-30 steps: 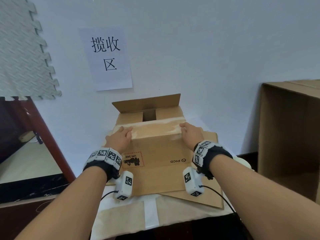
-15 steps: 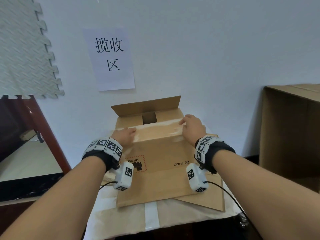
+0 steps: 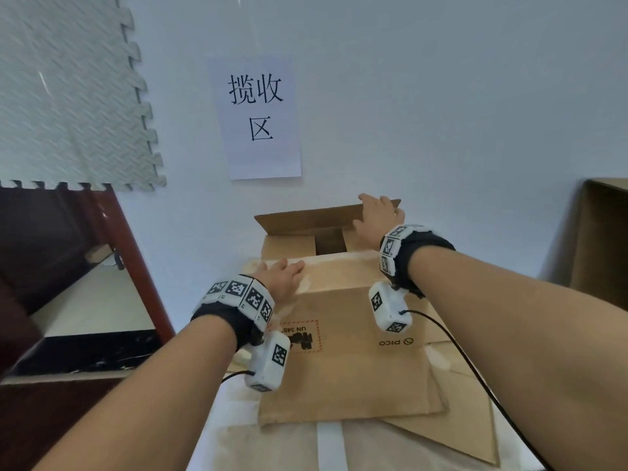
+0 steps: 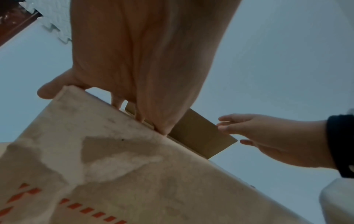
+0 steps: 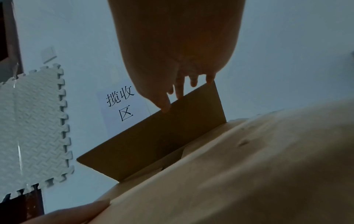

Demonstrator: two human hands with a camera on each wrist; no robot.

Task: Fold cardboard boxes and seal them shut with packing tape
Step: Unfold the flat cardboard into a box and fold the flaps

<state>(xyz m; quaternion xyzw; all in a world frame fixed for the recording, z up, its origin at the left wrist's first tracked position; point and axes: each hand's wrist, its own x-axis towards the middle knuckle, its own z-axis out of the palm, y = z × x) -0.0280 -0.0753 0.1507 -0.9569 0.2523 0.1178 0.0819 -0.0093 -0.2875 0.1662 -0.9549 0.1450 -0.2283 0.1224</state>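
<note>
Nearest, the cardboard box [image 3: 343,338] sits on the counter [image 3: 272,447] at 12 o'clock from the person; the left hand [image 3: 282,277] lies flat, fingers straight, on its folded near flap [image 3: 336,273]. Farther, at 1 o'clock, the right hand [image 3: 377,215], fingers extended, touches the top edge of the upright far flap [image 3: 306,220], gripping nothing; that flap's long axis runs 9 to 3 o'clock, so the right hand is nearer and would likely pull it toward 6 o'clock.

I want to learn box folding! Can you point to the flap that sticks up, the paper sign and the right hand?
standing flap [image 3: 306,217]: head view, its bare inner face.
paper sign [image 3: 259,119]: head view, its middle.
right hand [image 3: 379,214]: head view, its back, on the flap's top edge.
</note>
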